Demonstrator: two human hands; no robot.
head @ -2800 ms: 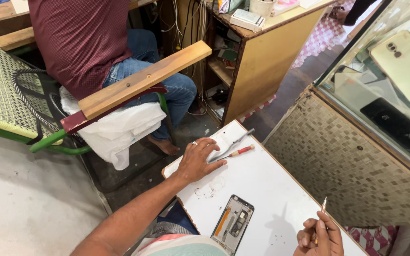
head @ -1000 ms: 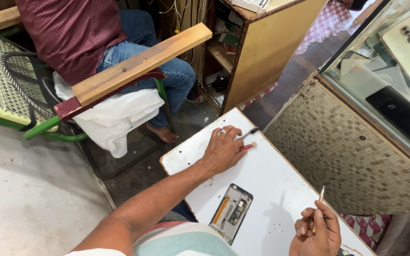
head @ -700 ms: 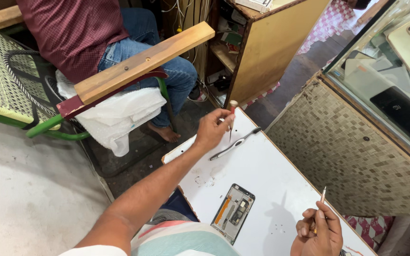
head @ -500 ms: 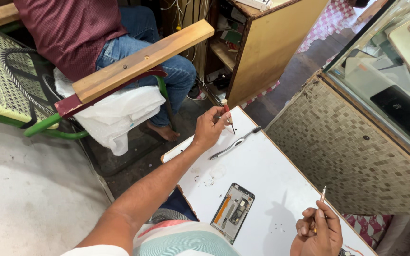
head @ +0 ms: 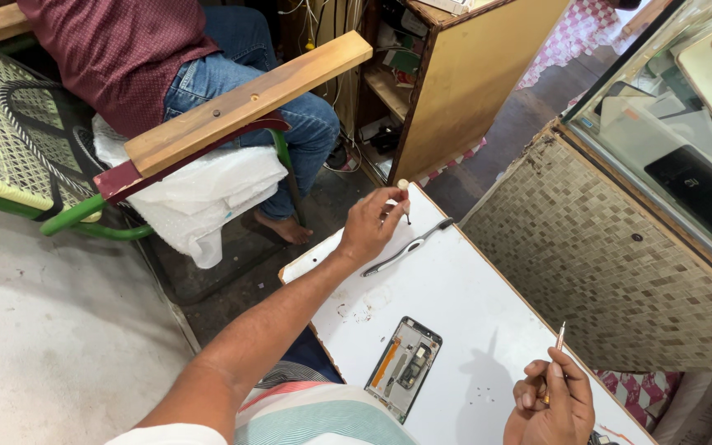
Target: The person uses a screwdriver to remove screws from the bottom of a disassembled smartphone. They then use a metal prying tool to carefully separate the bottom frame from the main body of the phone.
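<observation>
Over the far end of the white rectangular board (head: 471, 305), at about eleven o'clock from the opened phone chassis (head: 403, 367), I see my left hand (head: 370, 228) pinching a small screwdriver with a pale round cap (head: 405, 200), fingers closed on it. Silver metal tweezers (head: 406, 247) lie just beside that hand. At five o'clock, my right hand (head: 550, 404) is curled around a thin copper-tipped tool (head: 557, 350), held upright.

Single view — head-worn camera, looking steeply down and forward over the white tabletop (head: 488, 313). Close range — own forearms enter from the bottom edge; floor (head: 51, 330) and a seated person's chair (head: 208, 140) beyond.
</observation>
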